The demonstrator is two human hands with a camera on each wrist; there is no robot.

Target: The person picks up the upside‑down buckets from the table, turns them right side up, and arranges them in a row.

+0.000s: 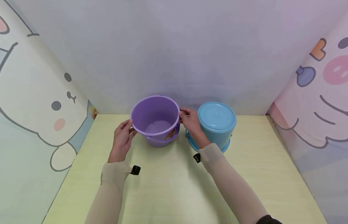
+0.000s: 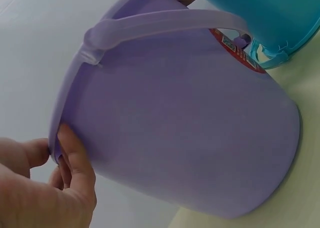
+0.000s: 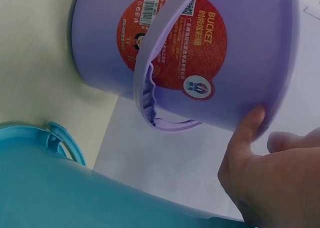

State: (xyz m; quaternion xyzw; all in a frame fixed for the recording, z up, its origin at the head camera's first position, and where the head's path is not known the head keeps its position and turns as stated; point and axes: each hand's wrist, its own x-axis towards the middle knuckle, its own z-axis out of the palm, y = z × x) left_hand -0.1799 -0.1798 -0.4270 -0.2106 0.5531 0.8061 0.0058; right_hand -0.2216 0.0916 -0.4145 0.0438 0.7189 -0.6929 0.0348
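Observation:
A purple bucket (image 1: 158, 141) stands upright near the back of the table, its open top toward me. My left hand (image 1: 122, 140) pinches its rim on the left, thumb on the inner side and fingers under the lip outside. On the opposite side my right hand (image 1: 191, 123) grips the rim the same way. The bucket's purple handle (image 3: 145, 77) hangs down across a round red label (image 3: 172, 42) on the side. Right beside my right hand, a light blue bucket (image 1: 217, 130) sits upside down, base up, its rim on the table.
The pale wooden table (image 1: 168, 193) meets a plain light wall (image 1: 174, 56) just behind both buckets. Cartoon-printed panels (image 1: 30, 124) flank it at left and right. A blue handle (image 3: 67, 143) sticks out low beside the blue bucket's rim.

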